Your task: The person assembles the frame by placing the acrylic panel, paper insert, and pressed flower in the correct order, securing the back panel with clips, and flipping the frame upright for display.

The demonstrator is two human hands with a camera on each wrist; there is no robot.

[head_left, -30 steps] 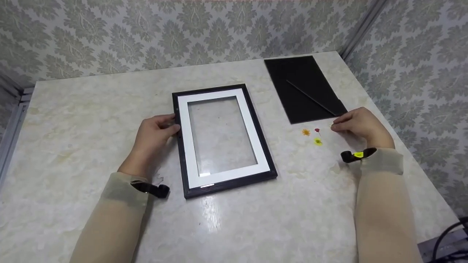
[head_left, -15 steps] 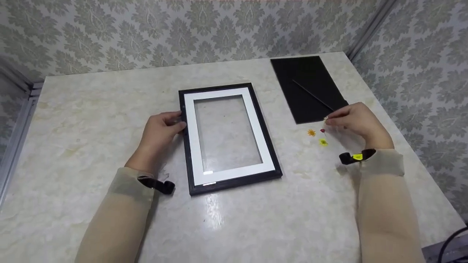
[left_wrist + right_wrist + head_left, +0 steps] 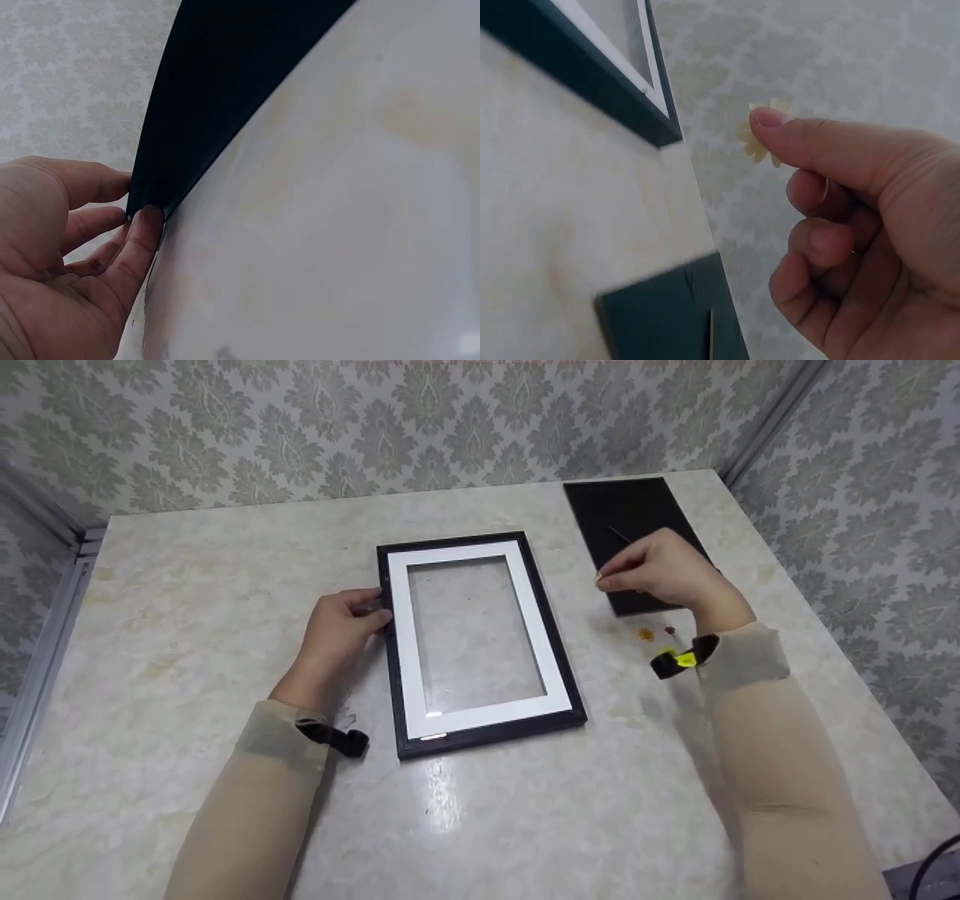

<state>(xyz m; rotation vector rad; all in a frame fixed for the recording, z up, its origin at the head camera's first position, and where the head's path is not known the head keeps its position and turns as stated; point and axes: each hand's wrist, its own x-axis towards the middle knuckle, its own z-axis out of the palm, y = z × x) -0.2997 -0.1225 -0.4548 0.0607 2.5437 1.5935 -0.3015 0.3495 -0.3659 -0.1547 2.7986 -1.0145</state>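
A black picture frame (image 3: 489, 741) with a white mat (image 3: 499, 711) lies on the table, its window see-through. My left hand (image 3: 341, 634) holds the frame's left side, thumb and fingertips at the dark edge. In the left wrist view, the frame's black side (image 3: 217, 82) runs away from the thumb. My right hand (image 3: 671, 574) is raised over the black board (image 3: 615, 502), pinching a small pale yellow pressed flower (image 3: 760, 154) between thumb and index finger. Beneath the right wrist, an orange flower (image 3: 646, 634) and a small red flower (image 3: 670, 631) lie on the table.
A thin dark stick (image 3: 619, 534) lies on the black board, partly covered by the right hand. Patterned walls (image 3: 420, 427) rise behind the table (image 3: 210, 585) and at its right. A black cable (image 3: 934, 859) shows at the lower right.
My right hand has lifted and moved left from beside the flowers to over the black board, carrying the pale flower. The wrist now hides the yellow flower. The left hand stays at the frame.
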